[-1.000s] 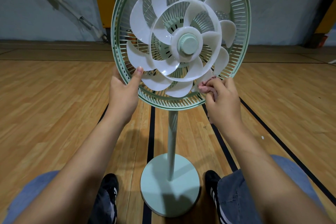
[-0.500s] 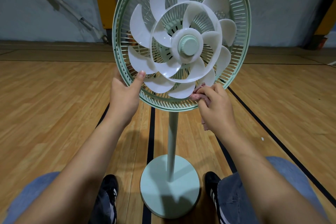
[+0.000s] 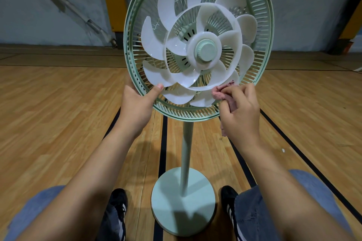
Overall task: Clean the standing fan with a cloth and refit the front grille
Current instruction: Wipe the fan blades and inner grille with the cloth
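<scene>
The standing fan (image 3: pixel 197 45) stands upright on the wooden floor (image 3: pixel 49 113) between the person's feet, its front grille off and not in view, so the white blades (image 3: pixel 176 25) are bare inside the green rear guard (image 3: pixel 262 25).

The left hand (image 3: pixel 137 107) has its grip closed on the guard's lower rim, thumb hooked over the front edge and touching the tip of a blade, the other fingers hidden behind. The right hand (image 3: pixel 241 115) has its grip pinched shut on a pink cloth (image 3: pixel 219 92), bunched at the fingertips and pressed against a lower blade; a loose tail hangs below the palm.

Handling, as I judge it: the blades look thin and slightly translucent — light, springy plastic that will flex under pressure and turn freely on the hub (image 3: pixel 205 50) just above the right grip. So each blade wants support from behind or a thumb stopping the rotor, which the left grip appears placed to do. The guard's ribs are slim and could bend; the outer rim is the stiffest place to hold. The fan is probably top-heavy on its thin pole (image 3: pixel 186 152), with the round base (image 3: pixel 184 201) well below both grips — a hard sideways wipe could rock it. The cloth is soft and folds into the gaps easily, but could snag on rib ends.
</scene>
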Action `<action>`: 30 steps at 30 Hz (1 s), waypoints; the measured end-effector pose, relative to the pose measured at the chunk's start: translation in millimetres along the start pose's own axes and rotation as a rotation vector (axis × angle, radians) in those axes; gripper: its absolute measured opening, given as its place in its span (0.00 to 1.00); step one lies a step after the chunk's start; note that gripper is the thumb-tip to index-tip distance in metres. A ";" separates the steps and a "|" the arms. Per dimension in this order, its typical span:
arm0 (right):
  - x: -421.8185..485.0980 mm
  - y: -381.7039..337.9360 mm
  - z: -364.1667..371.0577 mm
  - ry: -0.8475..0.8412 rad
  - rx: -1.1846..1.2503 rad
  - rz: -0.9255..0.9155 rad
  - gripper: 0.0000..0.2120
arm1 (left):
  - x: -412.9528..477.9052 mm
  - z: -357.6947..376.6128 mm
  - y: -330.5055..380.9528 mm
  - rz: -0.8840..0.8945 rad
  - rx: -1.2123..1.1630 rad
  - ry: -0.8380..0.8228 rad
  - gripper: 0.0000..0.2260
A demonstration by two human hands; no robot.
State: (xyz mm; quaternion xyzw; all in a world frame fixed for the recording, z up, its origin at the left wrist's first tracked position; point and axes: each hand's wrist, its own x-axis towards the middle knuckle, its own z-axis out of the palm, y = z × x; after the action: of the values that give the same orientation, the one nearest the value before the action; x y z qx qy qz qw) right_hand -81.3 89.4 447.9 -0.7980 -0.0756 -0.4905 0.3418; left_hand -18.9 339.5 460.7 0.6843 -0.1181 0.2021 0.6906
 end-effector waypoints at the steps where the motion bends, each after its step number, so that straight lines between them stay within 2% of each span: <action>1: -0.8 0.2 1.4 -0.037 0.000 0.009 0.08 | 0.6 -0.6 -0.9 -0.001 -0.007 -0.008 0.19; 8: 0.9 8.3 3.3 -0.107 -0.019 0.056 0.12 | 5.3 -2.6 -2.4 -0.041 -0.019 -0.023 0.24; 13: 3.8 7.6 2.6 -0.002 -0.094 0.030 0.14 | 3.4 0.8 4.8 -0.059 -0.045 0.074 0.34; 15: 5.7 9.9 1.6 0.044 -0.121 0.010 0.15 | 2.1 1.2 5.7 -0.068 -0.056 0.100 0.32; 19: 7.2 13.5 1.5 0.040 -0.129 0.010 0.16 | 0.4 3.0 6.2 -0.072 -0.047 0.142 0.19; 30: -0.9 7.5 6.2 -0.192 -0.158 0.087 0.13 | 0.6 3.2 4.3 -0.056 0.014 0.139 0.26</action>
State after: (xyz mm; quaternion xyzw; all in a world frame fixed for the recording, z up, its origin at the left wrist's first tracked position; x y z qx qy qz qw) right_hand -73.8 87.7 441.9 -0.8682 -0.0345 -0.4012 0.2899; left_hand -19.9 336.3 464.9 0.6763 -0.0491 0.2306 0.6979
